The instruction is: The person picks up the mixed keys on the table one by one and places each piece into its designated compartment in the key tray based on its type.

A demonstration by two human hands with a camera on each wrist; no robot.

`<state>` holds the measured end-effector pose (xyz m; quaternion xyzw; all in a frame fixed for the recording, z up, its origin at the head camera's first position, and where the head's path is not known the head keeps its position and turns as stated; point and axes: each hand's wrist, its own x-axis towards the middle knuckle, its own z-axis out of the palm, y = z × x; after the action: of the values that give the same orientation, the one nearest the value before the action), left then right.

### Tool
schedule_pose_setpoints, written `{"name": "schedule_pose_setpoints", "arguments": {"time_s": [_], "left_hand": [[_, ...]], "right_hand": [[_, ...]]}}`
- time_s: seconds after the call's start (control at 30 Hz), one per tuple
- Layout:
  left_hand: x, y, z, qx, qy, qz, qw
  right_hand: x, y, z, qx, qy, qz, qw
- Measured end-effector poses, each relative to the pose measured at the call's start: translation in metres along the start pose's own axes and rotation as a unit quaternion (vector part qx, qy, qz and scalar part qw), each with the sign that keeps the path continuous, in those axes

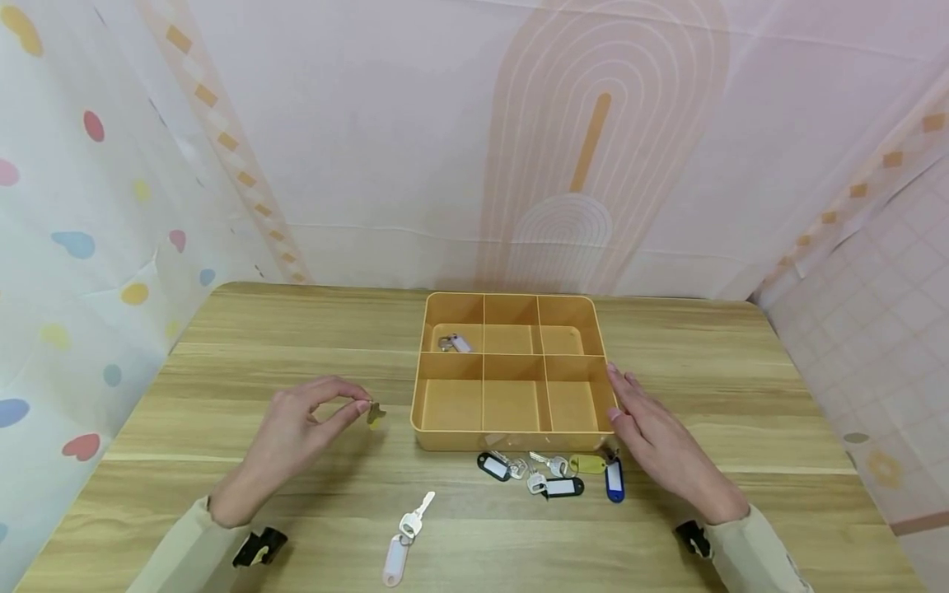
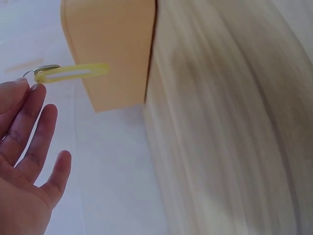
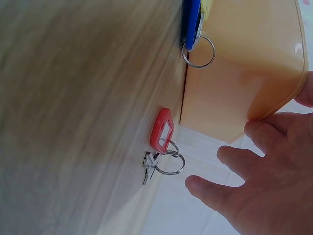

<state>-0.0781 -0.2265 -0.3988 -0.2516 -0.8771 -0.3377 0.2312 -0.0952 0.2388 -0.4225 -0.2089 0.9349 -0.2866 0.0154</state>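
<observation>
My left hand point(image 1: 292, 432) pinches the ring of a key point(image 1: 376, 409) with a yellow tag point(image 2: 80, 72), held above the table left of the orange-yellow divided box point(image 1: 511, 442). The key and tag hang from thumb and fingertips. At the box's right side, my right hand point(image 1: 662, 445) touches the wall and rim with fingers spread and fairly straight. In the back left compartment lies a key with a pale purple tag point(image 1: 461, 343). A red-tagged key point(image 3: 163, 129) lies beside the box near my right hand; the hand hides it in the head view.
In front of the box lie several keys with black tags point(image 1: 493, 466), a yellow tag point(image 1: 588, 464) and a blue tag point(image 1: 614, 481). Nearer the front edge is a silver key point(image 1: 412, 520) with a pale pink tag point(image 1: 395, 562). Patterned cloth point(image 1: 371, 148) hangs behind the table.
</observation>
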Motion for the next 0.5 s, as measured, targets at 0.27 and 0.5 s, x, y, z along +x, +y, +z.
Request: {"name": "schedule_pose_setpoints", "arguments": {"time_s": [0.27,0.5], "left_hand": [[0.005,0.011,0.001,-0.026,0.028,0.007,0.9993],[0.015,0.022,0.006,-0.053,0.059,0.042,0.9960]], "right_hand": [[0.001,0.000,0.001,0.002,0.000,0.000,1.000],[0.001,0.000,0.001,0.004,0.002,-0.003,1.000]]}}
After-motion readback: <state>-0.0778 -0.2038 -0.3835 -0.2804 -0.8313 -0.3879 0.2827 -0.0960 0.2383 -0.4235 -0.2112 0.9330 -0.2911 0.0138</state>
